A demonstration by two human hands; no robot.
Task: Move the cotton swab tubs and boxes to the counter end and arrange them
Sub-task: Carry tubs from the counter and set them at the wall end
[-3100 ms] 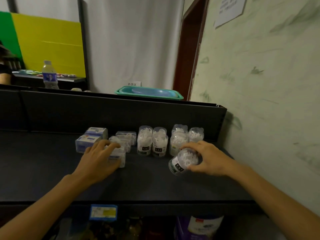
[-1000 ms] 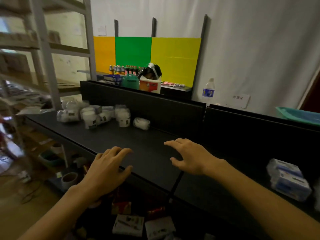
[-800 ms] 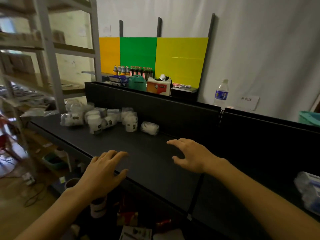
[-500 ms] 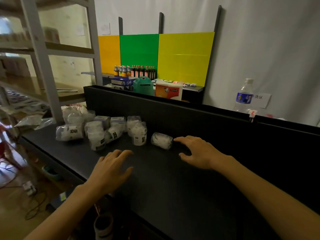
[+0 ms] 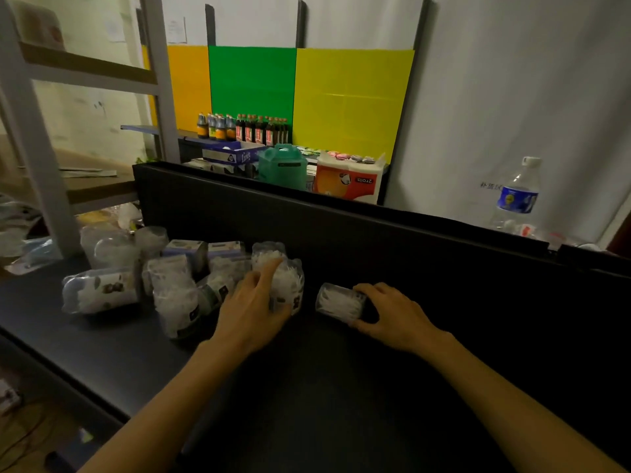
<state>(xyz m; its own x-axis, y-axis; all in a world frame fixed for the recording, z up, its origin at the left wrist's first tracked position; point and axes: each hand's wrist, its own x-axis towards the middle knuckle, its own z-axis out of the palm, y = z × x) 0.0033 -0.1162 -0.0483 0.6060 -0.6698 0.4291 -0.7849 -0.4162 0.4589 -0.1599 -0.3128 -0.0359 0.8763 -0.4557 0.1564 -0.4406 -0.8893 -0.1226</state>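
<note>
The dark bench (image 5: pixel 102 363) runs from the near foreground away to the left, with a black back wall (image 5: pixel 375 240) standing along its far side. Toward its left end sits the remaining stock: a loose cluster of clear cotton swab tubs (image 5: pixel 170 295), some upright and some tipped on their sides, with small blue boxes (image 5: pixel 205 250) behind them against the wall. One larger wrapped pack (image 5: pixel 99 290) lies flat at the left edge of the cluster.

The left hand (image 5: pixel 252 308) reaches into the right side of the cluster, its fingers spread over an upright tub (image 5: pixel 286 281); the grip looks only partly closed, and whether it already holds the tub firmly cannot be told. The right hand (image 5: pixel 389 312) is curled around a single tub lying on its side (image 5: pixel 338 300), set apart from the others, thumb below and fingers over its end.

The likely trouble is with the left hand: the tubs stand touching one another, so lifting one out of the crowd could knock its neighbours over or roll them toward the bench edge. The lying tub is round and smooth, and a shallow hold at one end could let it pivot and slip out during the carry.
</note>
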